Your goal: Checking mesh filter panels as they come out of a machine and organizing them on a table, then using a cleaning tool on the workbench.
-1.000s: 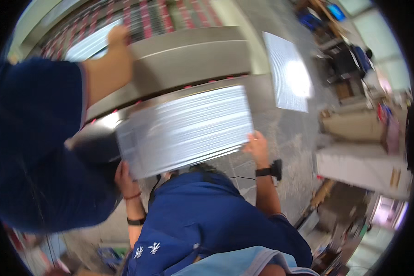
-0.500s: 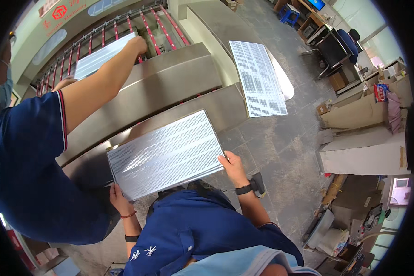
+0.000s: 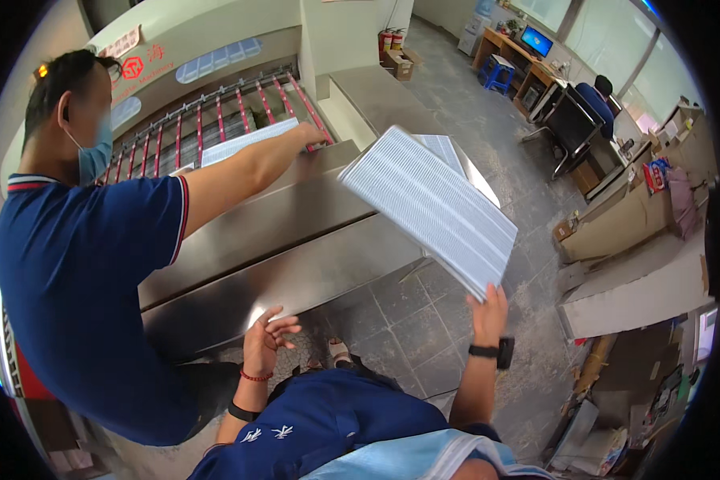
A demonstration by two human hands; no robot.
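At 4 o'clock, right hand (image 3: 490,314) grips lower corner of silvery ridged panel (image 3: 432,208), which lies tilted at 2 o'clock; single sheet or stack, cannot tell. At 7 o'clock, left hand (image 3: 265,341) empty, loosely spread. At 11 o'clock, co-worker's hand (image 3: 307,136) beside pale panel (image 3: 236,146).

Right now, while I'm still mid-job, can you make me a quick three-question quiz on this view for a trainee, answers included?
1. True or false: the left hand is gripping the large silvery panel.
2. What colour is the row of bars at upper left? A) green B) red C) yellow
3. In this view, what shows partly hidden behind the large silvery panel?

Key:
1. False; the right hand holds it, and the left is open and apart from it.
2. B
3. Another silvery panel
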